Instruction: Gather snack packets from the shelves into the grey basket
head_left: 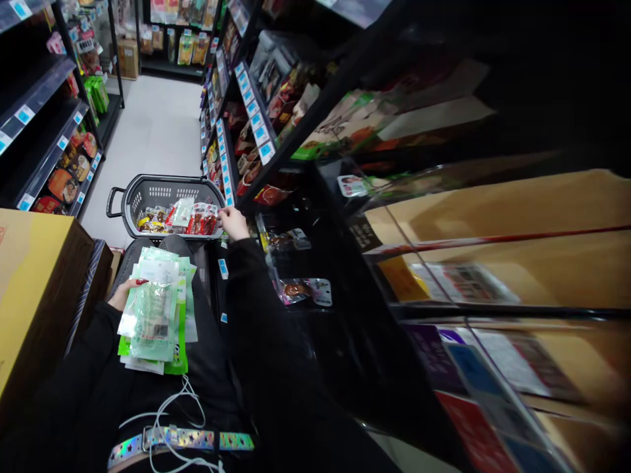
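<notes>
My left hand (123,293) is closed on the edge of a stack of light green and white snack packets (156,309), lying over my lap. The top packet has a barcode near its lower end. Ahead of my knees stands a grey shopping basket (133,220) with a black rim and a handle on its left. Inside it are red snack packets (201,220), a whitish packet (183,211) and some yellow-marked packets (154,220). My right hand (234,222) is at the basket's right rim, its fingertips pinched at the edge of a red packet.
Black shelves (276,144) with price tags rise close on my right; two small packets (305,291) lie on the low shelf. Cardboard boxes (493,263) stand further right, another box (34,282) on my left. The aisle floor (152,125) runs ahead. A white cord (185,401) hangs over my lap.
</notes>
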`<state>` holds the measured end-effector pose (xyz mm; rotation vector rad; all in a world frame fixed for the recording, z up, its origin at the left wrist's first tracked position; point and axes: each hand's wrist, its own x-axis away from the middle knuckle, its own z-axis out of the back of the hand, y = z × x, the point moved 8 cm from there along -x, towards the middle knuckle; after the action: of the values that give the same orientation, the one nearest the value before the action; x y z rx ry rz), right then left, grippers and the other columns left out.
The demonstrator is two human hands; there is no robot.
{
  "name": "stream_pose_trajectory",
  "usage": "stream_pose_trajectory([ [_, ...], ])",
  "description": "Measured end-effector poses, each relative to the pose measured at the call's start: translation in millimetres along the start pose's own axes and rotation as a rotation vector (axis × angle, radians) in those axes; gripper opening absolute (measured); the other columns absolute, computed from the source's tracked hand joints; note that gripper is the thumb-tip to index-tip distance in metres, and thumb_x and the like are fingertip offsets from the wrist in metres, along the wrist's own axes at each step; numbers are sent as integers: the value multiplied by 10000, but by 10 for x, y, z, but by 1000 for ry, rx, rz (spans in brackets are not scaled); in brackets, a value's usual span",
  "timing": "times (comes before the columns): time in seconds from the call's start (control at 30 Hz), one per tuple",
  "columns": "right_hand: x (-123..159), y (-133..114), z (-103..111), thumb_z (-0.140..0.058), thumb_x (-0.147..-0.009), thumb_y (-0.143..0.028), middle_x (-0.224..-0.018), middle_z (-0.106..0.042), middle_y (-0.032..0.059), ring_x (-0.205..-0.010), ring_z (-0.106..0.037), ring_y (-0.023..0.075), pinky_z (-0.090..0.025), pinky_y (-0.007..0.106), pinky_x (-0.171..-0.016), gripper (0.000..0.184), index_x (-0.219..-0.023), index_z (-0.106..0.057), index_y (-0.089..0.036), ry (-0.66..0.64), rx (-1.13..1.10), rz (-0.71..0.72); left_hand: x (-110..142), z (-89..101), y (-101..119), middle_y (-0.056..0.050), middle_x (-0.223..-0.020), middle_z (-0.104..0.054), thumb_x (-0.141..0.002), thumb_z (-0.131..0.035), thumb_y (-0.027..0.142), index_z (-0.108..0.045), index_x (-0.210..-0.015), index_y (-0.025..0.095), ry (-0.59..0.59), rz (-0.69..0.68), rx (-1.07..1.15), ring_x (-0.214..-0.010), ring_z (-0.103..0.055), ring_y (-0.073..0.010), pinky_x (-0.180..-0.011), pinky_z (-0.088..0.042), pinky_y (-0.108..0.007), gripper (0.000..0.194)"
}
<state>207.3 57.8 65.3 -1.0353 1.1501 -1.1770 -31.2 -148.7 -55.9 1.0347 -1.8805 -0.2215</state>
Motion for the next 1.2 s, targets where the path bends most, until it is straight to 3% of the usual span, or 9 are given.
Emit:
stream_pose_trajectory([
  [0.1, 687, -31, -196, -472, -857, -340, -577, -531, -40, -477, -482, 62, -354, 234, -560, 244, -725, -537, -145, -235, 249, -102, 13, -17, -18, -93, -631, -694, -596, -604, 169, -701, -768, 81, 1, 11, 10, -635, -663, -249, -646, -508, -335, 217],
  [0.2, 1474, -186, -350, -528, -836, -428, -588, -552, -24, -532, -506, 97, -353, 235, -551, 293, -730, -561, -157, -306, 342, -109, 34, -74, -28, -73, -637, -696, -601, -595, 176, -704, -800, 89, -16, 13, -5, -613, -655, -229, -649, -504, -323, 243],
  [0.3, 2048, -320, -454, -608, -793, -460, -741, -598, 25, -651, -555, 145, -391, 254, -603, 302, -832, -575, -162, -224, 523, -88, 57, -131, -24, -63, -624, -693, -603, -603, 174, -706, -825, 94, -42, -2, 4, -659, -668, -244, -660, -505, -321, 257],
  [0.4, 2320, -385, -536, -628, -767, -516, -899, -578, 89, -782, -560, 207, -422, 307, -677, 413, -966, -565, -160, -94, 707, -41, 76, -147, -20, -76, -665, -708, -613, -621, 164, -711, -854, 81, -45, -12, 8, -719, -678, -265, -690, -507, -331, 271],
  [0.53, 2371, -328, -667, -650, -708, -582, -933, -515, 125, -919, -490, 286, -412, 415, -790, 495, -954, -580, -158, -44, 838, -34, 69, -142, -21, -96, -671, -711, -582, -654, 151, -717, -780, 65, -23, -21, 5, -659, -669, -248, -670, -504, -322, 225],
  [0.67, 2329, -251, -697, -587, -798, -464, -902, -492, 101, -909, -454, 270, -376, 413, -781, 294, -746, -561, -176, -42, 743, -76, 34, -122, 15, -67, -636, -700, -563, -661, 145, -713, -719, 95, 13, -90, 17, -618, -653, -228, -646, -492, -313, 171],
  [0.8, 2251, -419, -487, -449, -894, -356, -797, -479, 40, -782, -466, 178, -368, 315, -727, 251, -715, -493, -185, 78, 384, 34, 14, -102, 30, -51, -623, -689, -571, -641, 130, -711, -710, 113, 21, -113, 15, -688, -663, -236, -689, -485, -306, 156],
  [0.9, 2171, -481, -314, -439, -906, -380, -746, -466, 3, -700, -453, 137, -360, 262, -660, 249, -746, -461, -190, 103, 167, -4, 27, -125, 19, -63, -645, -694, -576, -650, 154, -720, -781, 105, -11, -98, 14, -706, -667, -249, -691, -487, -316, 222],
  [1.2, 2100, -588, -133, -514, -857, -424, -706, -482, -18, -654, -447, 112, -379, 224, -627, 270, -747, -476, -181, 158, -27, -88, 43, -130, 18, -55, -596, -671, -582, -658, 161, -727, -841, 91, -31, -97, 1, -595, -636, -221, -649, -479, -315, 277],
])
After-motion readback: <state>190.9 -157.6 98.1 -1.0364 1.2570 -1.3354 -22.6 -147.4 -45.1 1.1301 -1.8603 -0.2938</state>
